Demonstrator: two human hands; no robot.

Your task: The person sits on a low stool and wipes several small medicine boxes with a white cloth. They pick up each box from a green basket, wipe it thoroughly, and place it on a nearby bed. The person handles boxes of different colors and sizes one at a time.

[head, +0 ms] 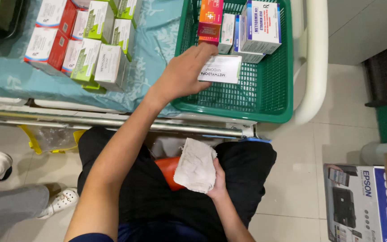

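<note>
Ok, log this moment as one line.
left hand: on white box in green basket | right hand: holding white cloth | lap: orange object

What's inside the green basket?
The green basket holds small medicine boxes: a white one lying flat under the left hand, an orange-and-pink one, and white-and-blue ones standing behind. The hand hides part of the basket floor.
</note>
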